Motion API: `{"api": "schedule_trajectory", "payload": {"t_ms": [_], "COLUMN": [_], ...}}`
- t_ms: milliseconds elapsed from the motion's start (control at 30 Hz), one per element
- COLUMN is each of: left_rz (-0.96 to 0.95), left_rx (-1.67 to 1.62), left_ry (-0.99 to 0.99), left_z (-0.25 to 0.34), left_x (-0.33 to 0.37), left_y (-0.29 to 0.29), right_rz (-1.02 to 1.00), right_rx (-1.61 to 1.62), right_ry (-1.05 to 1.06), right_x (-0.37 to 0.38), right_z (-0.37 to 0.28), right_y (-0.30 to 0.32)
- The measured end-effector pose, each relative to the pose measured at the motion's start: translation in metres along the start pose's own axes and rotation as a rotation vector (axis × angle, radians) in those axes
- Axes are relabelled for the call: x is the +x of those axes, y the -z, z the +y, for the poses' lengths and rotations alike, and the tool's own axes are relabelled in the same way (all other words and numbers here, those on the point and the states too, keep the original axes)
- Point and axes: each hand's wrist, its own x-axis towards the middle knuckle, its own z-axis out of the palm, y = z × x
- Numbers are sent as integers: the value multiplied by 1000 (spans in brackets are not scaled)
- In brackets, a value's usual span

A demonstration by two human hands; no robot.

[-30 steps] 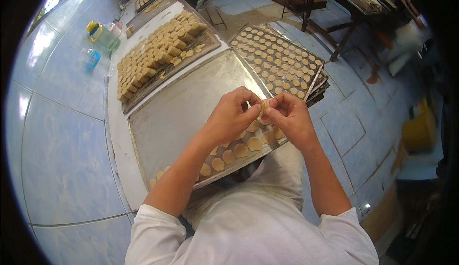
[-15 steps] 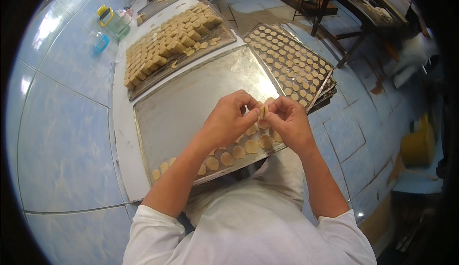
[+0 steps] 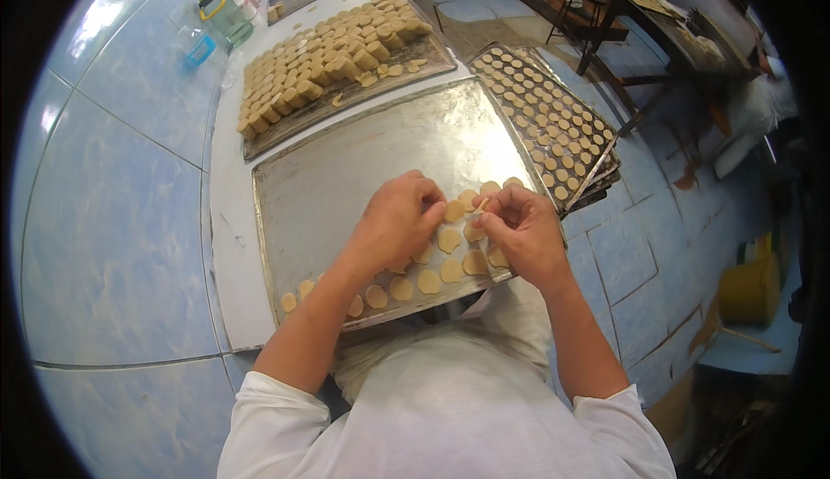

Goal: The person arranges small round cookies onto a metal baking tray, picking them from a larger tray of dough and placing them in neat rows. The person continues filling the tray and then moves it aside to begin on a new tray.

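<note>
Tray (image 3: 346,168): made of glossy metal
Discs (image 3: 429,282): finished matt
Tiles (image 3: 121,237): glossily glazed
Jug (image 3: 230,19): made of plastic
Shirt (image 3: 458,410): matt cloth

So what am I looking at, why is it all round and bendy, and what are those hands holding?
There's no robot here: these are a person's own bare hands. The camera sits on their head and looks down. Its very wide fisheye lens makes straight edges bend.

On the long white tabletop lies a big grey metal tray, with thin, round, pale-tan dough-like discs along its near and right sides. Just beyond is a dark tray piled with thick tan rounds.

The right hand pinches a small, thin, pale-tan piece, seen edge-on. The left hand has its fingertips beside a disc; I can't tell whether they touch it.
</note>
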Motion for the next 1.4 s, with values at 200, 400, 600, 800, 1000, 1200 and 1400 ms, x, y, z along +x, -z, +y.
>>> {"api": "schedule_trajectory", "payload": {"t_ms": [200, 400, 600, 800, 1000, 1200, 1400], "left_rz": [-43, 18, 180, 542, 867, 913, 872], "left_rx": [-261, -181, 42, -39, -239, -223, -209], "left_ry": [-17, -4, 59, 163, 227, 198, 190], "left_z": [-1, -9, -40, -138, -219, -225, -222], "left_x": [-21, -32, -43, -30, -29, -26, -27], "left_y": [7, 8, 24, 126, 129, 127, 130], "right_rz": [-54, -77, 12, -80, -130, -155, -70], "right_rx": [47, -174, -316, -704, -989, -1007, -1218], "right_ry": [-20, 35, 80, 396, 694, 539, 372], "right_x": [-3, -6, -7, 27, 133, 275, 344], "right_z": [-2, -11, -26, -75, -96, -53, -18], "right_y": [-20, -28, -27, -24, -56, -98, -116]}}
